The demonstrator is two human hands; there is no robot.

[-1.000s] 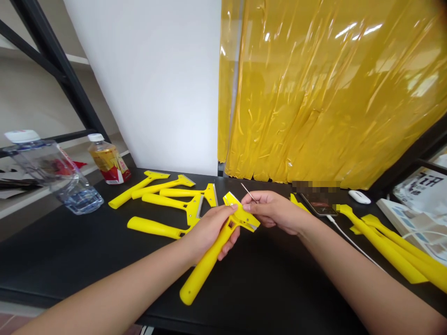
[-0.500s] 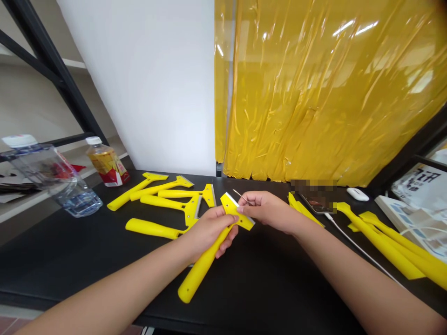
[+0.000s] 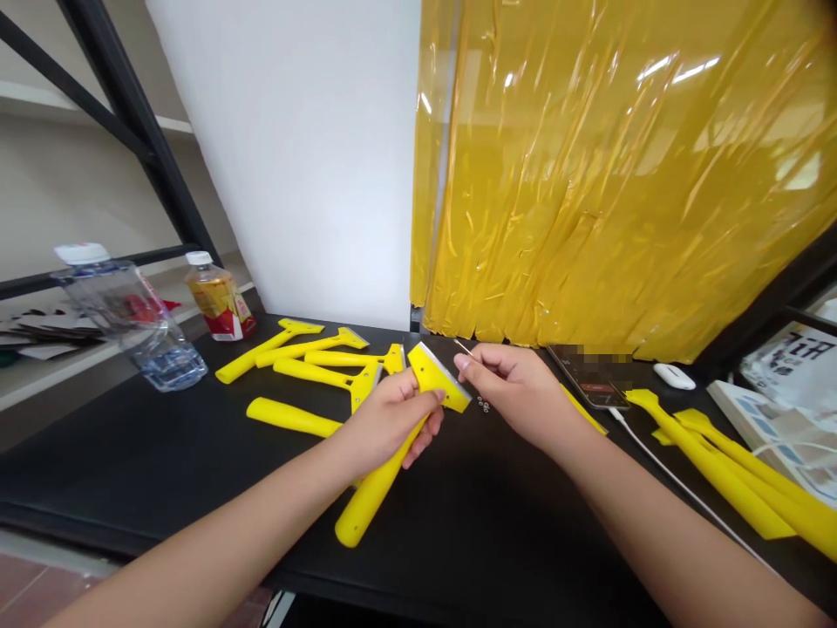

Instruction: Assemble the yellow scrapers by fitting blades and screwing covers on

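Left hand (image 3: pixel 385 423) pinches scraper (image 3: pixel 391 473) — thumb (image 3: pixel 428 401) above, fingers (image 3: pixel 426 438) beneath.

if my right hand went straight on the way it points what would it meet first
Probably the head of the yellow scraper held in your left hand, though depth is unclear.

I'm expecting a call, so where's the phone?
The phone lies right of centre in the head view, between the right hand and a small white case.
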